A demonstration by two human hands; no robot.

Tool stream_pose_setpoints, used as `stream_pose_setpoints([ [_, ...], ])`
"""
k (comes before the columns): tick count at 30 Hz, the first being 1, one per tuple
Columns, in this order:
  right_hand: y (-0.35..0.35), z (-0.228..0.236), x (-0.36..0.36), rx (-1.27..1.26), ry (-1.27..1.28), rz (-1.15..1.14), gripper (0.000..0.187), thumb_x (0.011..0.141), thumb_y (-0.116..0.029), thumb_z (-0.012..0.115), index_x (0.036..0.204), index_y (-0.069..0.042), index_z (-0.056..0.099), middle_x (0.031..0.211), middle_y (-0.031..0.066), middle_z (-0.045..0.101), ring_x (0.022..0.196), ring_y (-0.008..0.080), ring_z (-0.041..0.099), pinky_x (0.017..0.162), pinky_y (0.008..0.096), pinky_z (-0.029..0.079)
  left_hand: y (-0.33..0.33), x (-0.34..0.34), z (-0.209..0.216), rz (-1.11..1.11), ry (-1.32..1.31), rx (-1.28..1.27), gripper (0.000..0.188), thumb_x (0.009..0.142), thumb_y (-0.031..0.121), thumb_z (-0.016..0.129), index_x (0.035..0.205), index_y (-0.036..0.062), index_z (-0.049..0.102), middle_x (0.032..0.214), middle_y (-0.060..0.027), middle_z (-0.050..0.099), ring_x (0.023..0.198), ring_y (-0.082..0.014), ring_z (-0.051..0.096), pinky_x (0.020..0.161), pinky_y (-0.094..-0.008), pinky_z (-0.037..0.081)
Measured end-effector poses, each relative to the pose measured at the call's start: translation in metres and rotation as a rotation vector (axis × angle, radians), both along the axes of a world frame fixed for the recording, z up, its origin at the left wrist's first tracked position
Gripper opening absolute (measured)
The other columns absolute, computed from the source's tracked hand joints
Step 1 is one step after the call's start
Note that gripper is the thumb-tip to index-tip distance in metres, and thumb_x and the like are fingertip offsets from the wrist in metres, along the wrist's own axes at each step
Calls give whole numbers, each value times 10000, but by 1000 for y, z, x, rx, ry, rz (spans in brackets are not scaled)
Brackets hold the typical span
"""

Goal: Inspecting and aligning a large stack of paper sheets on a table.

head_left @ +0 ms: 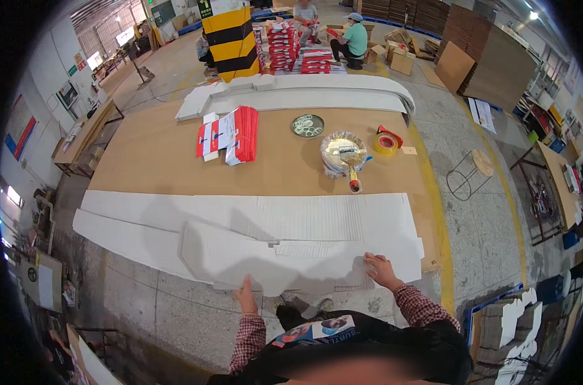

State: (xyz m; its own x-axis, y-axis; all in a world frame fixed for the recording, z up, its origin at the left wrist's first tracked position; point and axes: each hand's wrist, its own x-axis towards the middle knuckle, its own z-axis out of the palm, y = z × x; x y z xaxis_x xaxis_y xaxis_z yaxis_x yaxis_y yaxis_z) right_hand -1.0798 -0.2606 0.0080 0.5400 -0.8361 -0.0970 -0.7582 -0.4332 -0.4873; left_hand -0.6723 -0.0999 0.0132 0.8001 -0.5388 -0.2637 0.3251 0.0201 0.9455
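Observation:
A white die-cut cardboard sheet [227,253] with slots and crease lines lies over a larger white cardboard sheet [304,215] at the near side of the table. My left hand [245,297] pinches the near edge of the upper sheet, one digit on top and the other fingers hidden below. Farther right, my right hand [382,271] rests on the white cardboard with its fingers stretched out. Beyond the sheets, a flat brush [350,168] lies across a plastic-covered tub [334,144]. A stack of red and white printed cards [241,136] sits at the left.
A dark round dish of pale rings [307,126] and a red tape dispenser [388,140] with yellow tape are on the brown tabletop [144,160]. Long white cardboard pieces [298,96] line its far edge. A wire stool [481,165] stands right; two people sit near red stacks beyond.

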Motion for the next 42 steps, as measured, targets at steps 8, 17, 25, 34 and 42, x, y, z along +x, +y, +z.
stream_pose_setpoints([
  [8,-4,0,2,36,-7,34,467,721,-176,642,1169,-116,522,1336,39,425,1128,302,443,912,418,387,4,34,-26,-56,252,5,552,826,164,615,1251,-47,334,1200,-128,464,1048,-236,487,873,-358,419],
  [17,-5,2,-2,31,-36,38,459,713,-148,648,1156,-106,534,1322,53,440,1117,316,450,939,400,380,11,36,-20,-10,381,-139,455,811,134,628,1168,-74,438,1121,-128,524,960,-211,528,832,-315,425],
  [25,-9,-1,-15,4,-7,-7,464,702,-132,652,1150,-101,534,1307,70,454,1100,328,460,944,390,380,-3,-3,10,32,-153,-84,374,817,191,639,1067,-58,513,1068,-98,540,930,-195,524,792,-324,443],
  [34,-1,0,-21,-6,-48,-11,448,696,-115,654,1128,-82,539,1287,80,472,1075,336,476,937,396,382,-2,-9,34,-9,65,313,421,823,97,599,1178,-70,445,1162,-112,511,994,-221,520,883,-319,398],
  [42,-11,-17,-33,-33,-61,32,483,711,-139,641,1178,-100,523,1302,78,454,1088,329,466,956,409,357,-9,21,-6,33,223,207,333,830,145,608,1075,-57,508,997,-71,533,897,-160,509,776,-293,419],
])
